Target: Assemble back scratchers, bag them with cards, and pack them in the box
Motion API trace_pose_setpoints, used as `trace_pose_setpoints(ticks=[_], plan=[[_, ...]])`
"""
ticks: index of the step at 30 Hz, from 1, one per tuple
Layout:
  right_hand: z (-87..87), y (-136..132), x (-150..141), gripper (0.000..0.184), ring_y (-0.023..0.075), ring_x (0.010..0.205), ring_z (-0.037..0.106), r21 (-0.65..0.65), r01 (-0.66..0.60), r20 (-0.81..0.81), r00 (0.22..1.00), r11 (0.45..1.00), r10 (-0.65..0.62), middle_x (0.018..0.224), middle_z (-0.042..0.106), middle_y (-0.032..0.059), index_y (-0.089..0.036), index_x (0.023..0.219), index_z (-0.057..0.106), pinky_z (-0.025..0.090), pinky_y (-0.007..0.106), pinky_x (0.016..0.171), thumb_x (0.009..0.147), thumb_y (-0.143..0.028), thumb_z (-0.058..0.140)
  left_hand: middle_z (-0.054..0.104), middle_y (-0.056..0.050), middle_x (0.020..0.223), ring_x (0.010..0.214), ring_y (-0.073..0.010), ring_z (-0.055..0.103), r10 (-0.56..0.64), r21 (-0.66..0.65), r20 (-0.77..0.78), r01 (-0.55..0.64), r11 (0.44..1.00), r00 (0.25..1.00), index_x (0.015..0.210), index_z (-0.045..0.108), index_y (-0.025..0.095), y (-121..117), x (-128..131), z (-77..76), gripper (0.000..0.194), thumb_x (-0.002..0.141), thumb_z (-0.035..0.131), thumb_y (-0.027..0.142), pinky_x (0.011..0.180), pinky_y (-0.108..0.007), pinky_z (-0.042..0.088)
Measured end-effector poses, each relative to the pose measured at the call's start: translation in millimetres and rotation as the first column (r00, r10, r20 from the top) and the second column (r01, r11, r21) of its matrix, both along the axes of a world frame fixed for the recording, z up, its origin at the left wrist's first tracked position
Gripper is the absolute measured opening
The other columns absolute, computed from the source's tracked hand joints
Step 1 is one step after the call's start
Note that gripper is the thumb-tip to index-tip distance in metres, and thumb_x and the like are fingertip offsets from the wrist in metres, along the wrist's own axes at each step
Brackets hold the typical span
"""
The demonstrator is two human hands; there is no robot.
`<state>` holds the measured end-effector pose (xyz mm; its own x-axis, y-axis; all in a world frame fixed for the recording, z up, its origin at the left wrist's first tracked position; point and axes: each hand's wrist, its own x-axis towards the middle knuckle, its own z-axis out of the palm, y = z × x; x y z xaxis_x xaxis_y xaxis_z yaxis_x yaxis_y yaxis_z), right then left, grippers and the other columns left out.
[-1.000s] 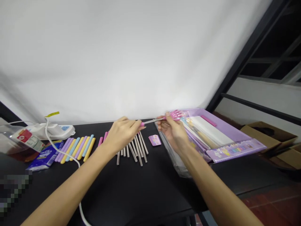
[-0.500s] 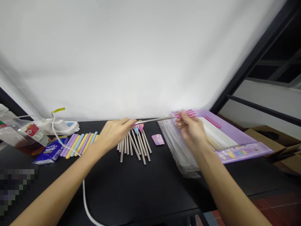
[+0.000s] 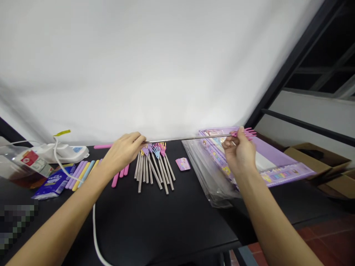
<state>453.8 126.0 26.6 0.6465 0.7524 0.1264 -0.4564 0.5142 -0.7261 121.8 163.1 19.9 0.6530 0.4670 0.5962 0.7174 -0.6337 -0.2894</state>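
A telescopic back scratcher (image 3: pixel 183 139) with a thin metal rod is stretched level between my hands above the table. My left hand (image 3: pixel 126 147) is closed around its left end. My right hand (image 3: pixel 240 151) pinches the other end, just below the pink claw head (image 3: pixel 249 133). Under the rod lies a fanned pile of metal back scratchers (image 3: pixel 156 166) with purple, blue, pink and yellow claw heads. Pink handle sleeves (image 3: pixel 119 177) lie beside and behind my left hand, partly hidden by it. Right of the pile rests a small stack of printed cards (image 3: pixel 183 164).
Purple, yellow and blue sleeves (image 3: pixel 80 175) lie left, near a blue packet (image 3: pixel 55 181), a bottle (image 3: pixel 30 162) and a white power strip (image 3: pixel 69 153). A white cable (image 3: pixel 95 232) crosses the black table. Clear plastic bags (image 3: pixel 208 177) and a purple box (image 3: pixel 291 171) are right.
My hands have moved apart, the right one to the right and the left one slightly left. The rod between them is now longer. The view has shifted a little.
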Motion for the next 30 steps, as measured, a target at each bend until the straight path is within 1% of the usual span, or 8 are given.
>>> trace_pose_setpoints(ticks=[3, 6, 11, 14, 20, 23, 26, 30], plan=[[-5.3, -1, -15, 0.039, 0.0050, 0.050, 0.056, -0.043, -0.080, -0.002, 0.997, 0.996, 0.080, 0.060, 0.060, -0.0050, -0.016, 0.069, 0.059, 0.042, 0.015, 0.042, 0.076, -0.044, 0.084, 0.071, -0.008, 0.098, 0.084, -0.0214, 0.066, -0.035, 0.023, -0.068, 0.036, 0.999, 0.997, 0.121, 0.058, 0.016, -2, 23, 2.7, 0.026, 0.099, 0.046, 0.010, 0.076, -0.034, 0.050], [-2.6, -3, -8, 0.039, 0.0050, 0.048, 0.054, -0.042, -0.045, 0.021, 0.999, 0.998, 0.046, 0.059, 0.059, -0.0050, -0.016, 0.068, 0.057, 0.040, 0.015, 0.040, 0.078, -0.044, 0.083, 0.071, -0.004, 0.082, 0.075, -0.0185, 0.065, -0.088, 0.005, -0.124, 0.089, 0.996, 0.988, 0.113, 0.062, 0.018, 0, 37, 4.6, 0.033, 0.094, 0.042, -0.001, 0.074, -0.032, 0.048], [9.0, -9, 47, 0.036, 0.0018, 0.040, 0.042, 0.005, 0.165, -0.036, 0.986, 0.986, -0.165, 0.056, 0.056, -0.0064, -0.016, 0.065, 0.056, 0.033, 0.013, 0.036, 0.089, -0.036, 0.074, 0.075, -0.004, 0.080, 0.071, -0.0201, 0.069, -0.049, 0.067, -0.009, 0.050, 0.996, 0.999, 0.094, 0.068, 0.020, 14, 18, 2.4, 0.020, 0.098, 0.049, 0.014, 0.073, -0.034, 0.049], [6.7, -11, 37, 0.037, 0.0014, 0.040, 0.041, 0.024, 0.177, -0.049, 0.983, 0.984, -0.176, 0.053, 0.053, -0.0080, -0.016, 0.066, 0.056, 0.033, 0.013, 0.038, 0.088, -0.039, 0.074, 0.077, -0.006, 0.084, 0.075, -0.0212, 0.071, -0.060, 0.093, 0.020, 0.058, 0.994, 0.998, 0.094, 0.068, 0.019, 13, 32, 3.5, 0.020, 0.099, 0.049, 0.015, 0.075, -0.036, 0.049], [-3.9, -10, -14, 0.038, 0.0061, 0.049, 0.057, -0.035, -0.151, 0.035, 0.988, 0.988, 0.152, 0.058, 0.061, -0.0038, -0.016, 0.069, 0.061, 0.044, 0.017, 0.044, 0.073, -0.044, 0.086, 0.077, -0.004, 0.087, 0.076, -0.0176, 0.071, -0.164, 0.090, -0.029, 0.166, 0.982, 0.986, 0.102, 0.066, 0.018, -5, 84, 13.6, 0.020, 0.104, 0.047, 0.023, 0.079, -0.034, 0.048], [-1.5, -11, 6, 0.040, 0.0025, 0.045, 0.050, -0.006, 0.038, -0.035, 0.999, 0.999, -0.038, 0.057, 0.058, -0.0066, -0.017, 0.065, 0.055, 0.039, 0.013, 0.040, 0.074, -0.040, 0.086, 0.077, -0.005, 0.085, 0.074, -0.0191, 0.071, -0.085, 0.157, -0.011, 0.085, 0.984, 0.996, 0.102, 0.066, 0.018, -5, 73, 14.5, 0.019, 0.103, 0.052, 0.031, 0.075, -0.034, 0.047], [-3.2, -13, 9, 0.039, 0.0026, 0.047, 0.050, 0.014, 0.038, -0.003, 0.999, 0.999, -0.038, 0.060, 0.059, -0.0063, -0.017, 0.067, 0.055, 0.038, 0.013, 0.040, 0.077, -0.041, 0.084, 0.075, -0.005, 0.077, 0.067, -0.0183, 0.069, -0.093, 0.136, -0.054, 0.099, 0.986, 0.994, 0.090, 0.065, 0.016, -5, 68, 11.9, 0.027, 0.104, 0.048, 0.033, 0.074, -0.034, 0.048], [-10.9, -16, -27, 0.034, 0.0058, 0.053, 0.055, 0.010, -0.255, 0.082, 0.964, 0.967, 0.253, 0.064, 0.064, -0.0029, -0.016, 0.070, 0.064, 0.042, 0.016, 0.044, 0.069, -0.039, 0.089, 0.071, -0.002, 0.070, 0.064, -0.0165, 0.067, -0.132, 0.092, -0.059, 0.137, 0.986, 0.989, 0.086, 0.062, 0.016, -10, 84, 8.3, 0.031, 0.106, 0.045, 0.033, 0.071, -0.032, 0.047]])
